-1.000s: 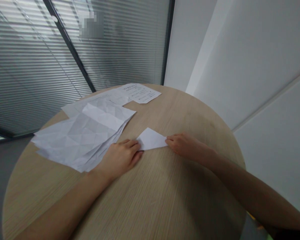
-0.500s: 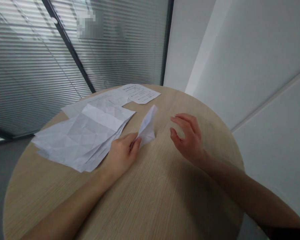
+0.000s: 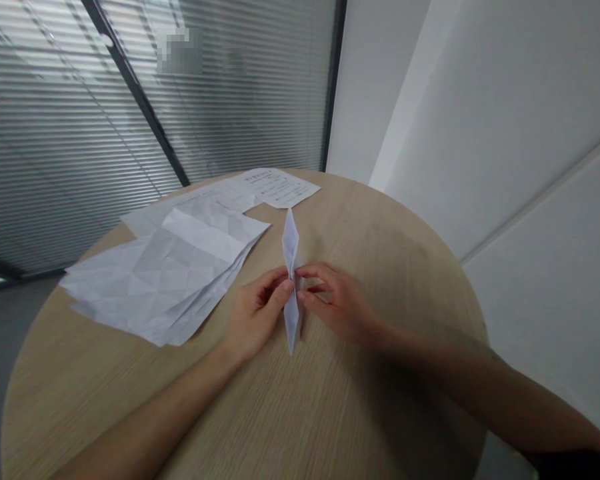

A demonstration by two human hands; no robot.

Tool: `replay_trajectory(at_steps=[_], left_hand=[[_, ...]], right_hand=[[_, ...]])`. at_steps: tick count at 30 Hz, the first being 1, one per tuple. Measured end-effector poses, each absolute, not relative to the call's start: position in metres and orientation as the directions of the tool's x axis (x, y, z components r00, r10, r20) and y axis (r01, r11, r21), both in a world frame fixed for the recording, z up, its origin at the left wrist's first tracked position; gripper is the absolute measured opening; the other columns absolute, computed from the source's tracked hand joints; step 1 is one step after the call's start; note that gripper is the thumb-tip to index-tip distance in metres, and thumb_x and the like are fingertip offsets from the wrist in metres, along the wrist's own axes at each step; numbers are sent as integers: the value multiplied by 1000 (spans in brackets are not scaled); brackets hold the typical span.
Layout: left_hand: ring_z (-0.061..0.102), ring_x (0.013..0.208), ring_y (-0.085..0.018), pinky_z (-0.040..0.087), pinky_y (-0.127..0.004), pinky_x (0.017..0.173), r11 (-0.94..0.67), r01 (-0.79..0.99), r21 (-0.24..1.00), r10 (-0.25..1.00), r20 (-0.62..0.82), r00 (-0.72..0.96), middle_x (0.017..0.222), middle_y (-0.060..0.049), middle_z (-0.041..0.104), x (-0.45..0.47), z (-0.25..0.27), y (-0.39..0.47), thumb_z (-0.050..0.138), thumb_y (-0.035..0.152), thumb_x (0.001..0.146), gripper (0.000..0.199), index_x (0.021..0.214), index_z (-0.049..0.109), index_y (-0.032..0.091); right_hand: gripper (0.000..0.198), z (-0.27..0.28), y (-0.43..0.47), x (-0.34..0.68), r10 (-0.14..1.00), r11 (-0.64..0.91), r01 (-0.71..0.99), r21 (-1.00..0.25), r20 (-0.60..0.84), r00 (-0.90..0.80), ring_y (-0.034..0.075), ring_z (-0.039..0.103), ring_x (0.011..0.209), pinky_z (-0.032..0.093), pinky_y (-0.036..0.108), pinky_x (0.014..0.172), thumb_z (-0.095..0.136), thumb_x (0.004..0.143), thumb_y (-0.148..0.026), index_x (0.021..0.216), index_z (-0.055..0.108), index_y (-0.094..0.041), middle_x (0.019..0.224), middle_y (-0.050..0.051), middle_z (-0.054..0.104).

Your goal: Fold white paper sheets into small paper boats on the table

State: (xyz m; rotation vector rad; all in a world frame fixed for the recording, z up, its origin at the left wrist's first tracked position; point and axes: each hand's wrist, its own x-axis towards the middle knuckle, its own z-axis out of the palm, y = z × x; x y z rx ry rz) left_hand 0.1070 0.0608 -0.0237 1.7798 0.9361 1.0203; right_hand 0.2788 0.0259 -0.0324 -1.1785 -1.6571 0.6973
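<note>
A small folded white paper (image 3: 291,244) stands on its edge above the middle of the table, its pointed ends facing away from me and toward me. My left hand (image 3: 258,308) pinches it at the middle from the left, thumb on the near side. From the right, my right hand (image 3: 337,301) has its fingertips and thumb on the same folded paper, closed on its right side. Its inner folds are partly hidden by my fingers.
Left of my hands lies a stack of creased white sheets (image 3: 180,267) on the round wooden table (image 3: 220,413). Printed sheets (image 3: 280,188) lie at the far edge. A glass partition with blinds (image 3: 260,107) stands behind, a white wall (image 3: 530,133) to the right.
My right hand has moved left from empty air and closed on the folded paper. The paper has turned from a slant to point straight away from me.
</note>
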Motion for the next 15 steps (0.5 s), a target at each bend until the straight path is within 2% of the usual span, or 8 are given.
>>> replay_trajectory(at_steps=[6, 10, 12, 15], left_hand=[[69, 77, -17, 54, -26, 63, -421, 305, 854, 879, 303, 367, 89, -4, 74, 109, -23, 56, 58, 29, 83, 30, 111, 64, 18], [61, 56, -12, 47, -21, 51, -492, 434, 755, 861, 349, 369, 69, 2, 65, 111, -19, 50, 57, 22, 80, 5, 81, 60, 19], [54, 50, -10, 41, -20, 48, -540, 475, 695, 838, 390, 382, 60, 4, 57, 111, -18, 49, 56, 23, 80, 13, 68, 52, 19], [51, 49, -9, 38, -20, 46, -577, 489, 654, 816, 439, 375, 57, 5, 52, 111, -18, 48, 54, 25, 82, 19, 65, 48, 20]], right_hand=[[24, -32, 26, 275, 948, 316, 244, -917, 314, -50, 18, 66, 96, 58, 34, 81, 61, 86, -34, 105, 59, -21, 111, 6, 64], [26, -31, 23, 269, 954, 294, 241, -925, 300, -14, 16, 65, 88, 57, 30, 73, 62, 79, -26, 103, 54, -22, 105, 5, 63], [31, -31, 24, 269, 953, 287, 286, -914, 304, 14, 15, 64, 83, 55, 27, 67, 61, 75, -18, 104, 52, -22, 99, 3, 63], [25, -34, 28, 272, 952, 242, 379, -893, 294, 84, 14, 61, 71, 49, 25, 60, 58, 75, -16, 98, 52, -22, 82, -1, 62]])
